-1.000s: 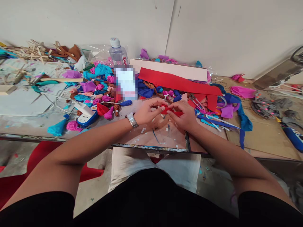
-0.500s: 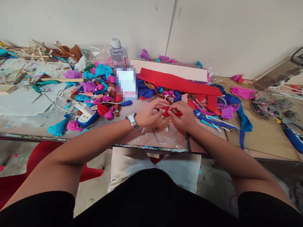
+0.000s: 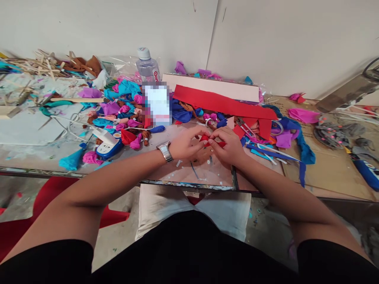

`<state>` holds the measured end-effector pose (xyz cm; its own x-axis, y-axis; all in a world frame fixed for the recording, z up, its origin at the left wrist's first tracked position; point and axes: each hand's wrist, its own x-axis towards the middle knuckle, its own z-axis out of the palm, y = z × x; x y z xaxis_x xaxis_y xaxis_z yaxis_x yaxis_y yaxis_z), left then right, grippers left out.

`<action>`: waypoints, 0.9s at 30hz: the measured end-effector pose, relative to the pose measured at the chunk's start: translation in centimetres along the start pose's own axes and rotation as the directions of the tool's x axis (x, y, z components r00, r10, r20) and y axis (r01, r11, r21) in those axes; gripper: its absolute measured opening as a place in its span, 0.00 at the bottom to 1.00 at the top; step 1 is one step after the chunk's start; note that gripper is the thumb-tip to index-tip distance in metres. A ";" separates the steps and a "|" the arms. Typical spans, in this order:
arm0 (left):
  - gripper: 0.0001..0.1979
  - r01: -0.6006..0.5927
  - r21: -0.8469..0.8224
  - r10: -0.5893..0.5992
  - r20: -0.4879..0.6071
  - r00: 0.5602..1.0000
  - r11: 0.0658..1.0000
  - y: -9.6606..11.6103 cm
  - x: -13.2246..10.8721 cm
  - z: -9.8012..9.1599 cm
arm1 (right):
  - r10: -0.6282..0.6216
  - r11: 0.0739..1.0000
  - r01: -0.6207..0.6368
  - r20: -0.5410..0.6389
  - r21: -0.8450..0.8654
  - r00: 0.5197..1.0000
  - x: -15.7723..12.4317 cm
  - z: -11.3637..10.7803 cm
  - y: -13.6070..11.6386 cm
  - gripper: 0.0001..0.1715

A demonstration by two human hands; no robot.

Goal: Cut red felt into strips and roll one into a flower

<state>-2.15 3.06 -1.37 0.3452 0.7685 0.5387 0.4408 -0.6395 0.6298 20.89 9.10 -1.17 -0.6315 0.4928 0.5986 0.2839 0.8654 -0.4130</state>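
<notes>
Between the fingertips of both hands is a small rolled piece of red crepe paper [image 3: 204, 138], with a flat red tail on the right. My left hand [image 3: 189, 145], wearing a metal watch [image 3: 165, 152], pinches it from the left. From the other side my right hand [image 3: 227, 146] grips the tail between thumb and fingers. Just beyond lie a long folded red strip [image 3: 222, 101] and a pair of scissors [image 3: 246, 128], partly covered by coloured scraps. The hands are just above the table top [image 3: 204, 171].
A bottle [image 3: 148, 67] stands behind a blurred upright phone [image 3: 157, 104]. Coloured paper bundles [image 3: 130, 136] crowd the left, around a blue and white power strip [image 3: 109, 148]. Wood sticks [image 3: 49, 65] are piled at the back left. Cardboard [image 3: 328, 169] covers the right side.
The fingers have shifted slightly around the red roll, and more of its red tail shows under my right hand. The things on the table stay put.
</notes>
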 end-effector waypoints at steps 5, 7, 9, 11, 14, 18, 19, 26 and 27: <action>0.14 0.017 -0.024 -0.017 -0.005 1.000 1.000 0.1 0.0 0.1 | 0.016 1.000 -0.016 -0.016 0.004 1.000 0.1 0.0 0.0 0.14; 0.15 0.013 -0.039 -0.014 -0.009 1.000 0.999 0.0 0.0 0.2 | 0.022 1.000 -0.022 -0.022 0.007 1.000 0.1 0.0 0.0 0.14; 0.15 0.009 -0.055 -0.009 -0.006 1.000 0.998 -0.1 -0.1 0.3 | 0.027 1.000 -0.027 -0.028 0.015 0.999 0.1 0.0 0.0 0.15; 0.15 0.017 -0.075 -0.017 0.001 1.000 0.997 -0.1 -0.1 0.3 | 0.037 0.999 -0.036 -0.034 0.022 0.999 0.1 0.0 0.1 0.15; 0.15 0.053 -0.129 -0.054 -0.002 0.999 0.990 -0.1 -0.1 0.4 | 0.050 0.998 -0.049 -0.041 0.027 0.998 0.1 -0.1 0.0 0.16; 0.15 0.111 -0.242 -0.126 -0.047 0.991 0.964 -0.2 0.1 0.6 | 0.034 0.999 -0.033 -0.059 0.020 0.998 0.2 -0.3 -0.2 0.14; 0.15 0.130 -0.273 -0.149 -0.051 0.988 0.953 -0.3 0.1 0.7 | 0.026 1.000 -0.025 -0.066 0.014 0.998 0.2 -0.3 -0.3 0.13; 0.17 0.145 -0.371 -0.157 -0.004 0.988 0.917 -0.9 -0.1 1.0 | 0.014 1.000 -0.015 -0.061 -0.010 0.998 0.1 -0.2 -0.1 0.10; 0.17 0.137 -0.382 -0.146 0.007 0.989 0.914 -1.0 -0.1 1.0 | 0.017 1.000 -0.017 -0.057 -0.014 0.998 0.0 -0.2 -0.1 0.10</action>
<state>-1.78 3.60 -2.63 0.2828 0.8537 0.4373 0.1333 -0.4865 0.8635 20.96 9.08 -1.00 -0.5849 0.5114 0.6296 0.3046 0.8579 -0.4138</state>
